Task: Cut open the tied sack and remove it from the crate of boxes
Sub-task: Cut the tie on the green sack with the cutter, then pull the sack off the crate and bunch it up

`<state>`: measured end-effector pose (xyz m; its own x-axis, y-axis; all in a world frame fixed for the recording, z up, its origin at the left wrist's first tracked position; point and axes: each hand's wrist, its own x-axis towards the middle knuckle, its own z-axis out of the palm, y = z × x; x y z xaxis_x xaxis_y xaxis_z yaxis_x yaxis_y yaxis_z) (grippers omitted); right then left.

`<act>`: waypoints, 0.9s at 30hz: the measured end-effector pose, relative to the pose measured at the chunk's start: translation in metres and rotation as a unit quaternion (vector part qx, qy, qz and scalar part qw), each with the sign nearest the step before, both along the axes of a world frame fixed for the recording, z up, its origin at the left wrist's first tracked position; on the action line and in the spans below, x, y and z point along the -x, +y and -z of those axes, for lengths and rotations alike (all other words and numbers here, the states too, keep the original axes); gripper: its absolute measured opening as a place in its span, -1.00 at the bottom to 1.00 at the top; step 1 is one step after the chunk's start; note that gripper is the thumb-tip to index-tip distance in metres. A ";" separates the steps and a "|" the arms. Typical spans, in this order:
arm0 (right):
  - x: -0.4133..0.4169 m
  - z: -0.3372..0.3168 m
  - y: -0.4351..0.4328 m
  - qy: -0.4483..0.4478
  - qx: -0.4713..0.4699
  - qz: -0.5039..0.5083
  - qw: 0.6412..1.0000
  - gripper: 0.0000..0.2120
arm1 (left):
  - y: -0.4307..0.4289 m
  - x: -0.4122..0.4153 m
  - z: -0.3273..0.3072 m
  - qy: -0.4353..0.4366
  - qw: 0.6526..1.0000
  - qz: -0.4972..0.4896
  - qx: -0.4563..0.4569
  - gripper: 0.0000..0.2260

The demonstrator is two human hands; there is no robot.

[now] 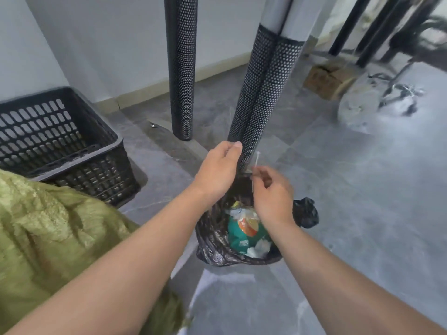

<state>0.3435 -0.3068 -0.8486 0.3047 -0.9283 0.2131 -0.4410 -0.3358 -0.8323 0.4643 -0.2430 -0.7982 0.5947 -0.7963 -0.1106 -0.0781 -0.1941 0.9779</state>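
A yellow-green woven sack (48,233) fills the lower left, crumpled, partly under my left forearm. Behind it on the floor stands a black slotted plastic crate (60,146) that looks empty. Both hands hover over a bin lined with a black bag (212,240) holding wrappers and tissue. My right hand (273,197) pinches a thin white strip, like a cable tie (257,160), above the bin. My left hand (220,170) is beside it with fingers curled together near a perforated black tube; I see nothing in it.
Two perforated black tubes (182,68) (263,93) stand on the grey tiled floor just behind the bin. A cardboard box (326,81), a round grey slab and black frame legs sit at the far right. A white wall runs along the back.
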 end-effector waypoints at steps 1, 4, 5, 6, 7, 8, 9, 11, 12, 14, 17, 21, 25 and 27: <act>0.010 0.003 -0.003 0.015 -0.006 0.015 1.000 -0.84 | -0.004 0.007 0.002 0.003 1.000 0.010 -0.011 -0.61; 0.036 0.014 -0.007 0.055 -0.033 0.042 0.997 -0.83 | -0.010 0.023 0.011 0.029 0.999 0.024 -0.034 -0.54; 0.041 0.018 -0.006 0.074 -0.039 0.046 0.995 -0.83 | -0.011 0.025 0.014 0.029 0.999 0.024 -0.037 -0.52; 0.045 0.020 -0.005 0.093 -0.042 0.048 0.994 -0.82 | -0.010 0.027 0.018 0.020 0.999 0.022 -0.041 -0.52; 0.048 0.023 -0.004 0.111 -0.042 0.051 0.992 -0.81 | -0.009 0.027 0.021 0.009 0.999 0.022 -0.046 -0.53; 0.050 0.024 -0.002 0.124 -0.041 0.057 0.990 -0.79 | -0.007 0.027 0.023 0.000 0.998 0.024 -0.051 -0.55; 0.050 0.026 -0.001 0.131 -0.040 0.067 0.988 -0.77 | -0.005 0.026 0.026 -0.004 0.998 0.026 -0.054 -0.56; 0.047 0.025 0.001 0.123 -0.047 0.087 0.988 -0.72 | 0.000 0.022 0.030 -0.008 0.998 0.030 -0.055 -0.65; 0.043 0.023 0.002 0.116 -0.048 0.092 0.988 -0.71 | 0.004 0.018 0.030 -0.011 0.998 0.026 -0.054 -0.69; 0.027 0.017 0.004 0.101 -0.038 0.084 0.991 -0.73 | 0.012 0.008 0.029 -0.024 0.998 0.016 -0.050 -0.66; -0.008 0.008 0.012 0.066 -0.023 0.040 0.997 -0.76 | 0.028 -0.012 0.021 -0.038 0.998 -0.012 -0.039 -0.55; -0.061 -0.006 0.033 0.026 -0.041 -0.033 0.998 -0.76 | 0.063 -0.048 0.004 -0.044 0.996 -0.054 -0.060 -0.52; -0.108 -0.022 0.066 0.004 -0.037 -0.104 0.994 -0.77 | 0.110 -0.077 -0.014 -0.065 0.989 -0.107 -0.079 -0.55; -0.129 -0.029 0.086 -0.006 -0.058 -0.136 0.989 -0.78 | 0.135 -0.088 -0.022 -0.077 0.985 -0.135 -0.081 -0.59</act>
